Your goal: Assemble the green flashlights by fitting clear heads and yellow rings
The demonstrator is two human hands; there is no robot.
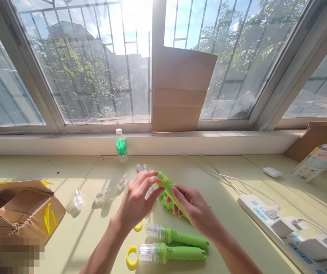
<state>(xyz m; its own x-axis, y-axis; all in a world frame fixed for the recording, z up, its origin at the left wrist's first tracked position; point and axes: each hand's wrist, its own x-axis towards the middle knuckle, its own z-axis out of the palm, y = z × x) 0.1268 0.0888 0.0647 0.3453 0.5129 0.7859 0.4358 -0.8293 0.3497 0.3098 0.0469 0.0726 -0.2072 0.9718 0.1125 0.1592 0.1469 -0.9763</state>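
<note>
My right hand (190, 199) is wrapped round a green plastic handle (168, 185) with a threaded end, held tilted above the table. At its neck sits a yellow ring (162, 180), which the thumb and fingers of my left hand (139, 194) pinch. Partly hidden beneath lies another green handle (167, 203). Nearer me, two green handles with clear ribbed caps, an upper one (188, 238) and a lower one (184, 253), lie side by side. Loose yellow rings lie left of them, one in front (132, 256) and one partly behind my left wrist (138, 226).
Several clear caps (103, 195) lie scattered left of my hands. An open cardboard box (35, 217) stands at the left, a green-labelled bottle (121, 145) by the sill. On the right are a power strip (259, 213) with plugs and cables, a white case (272, 172) and a plastic package (319, 160).
</note>
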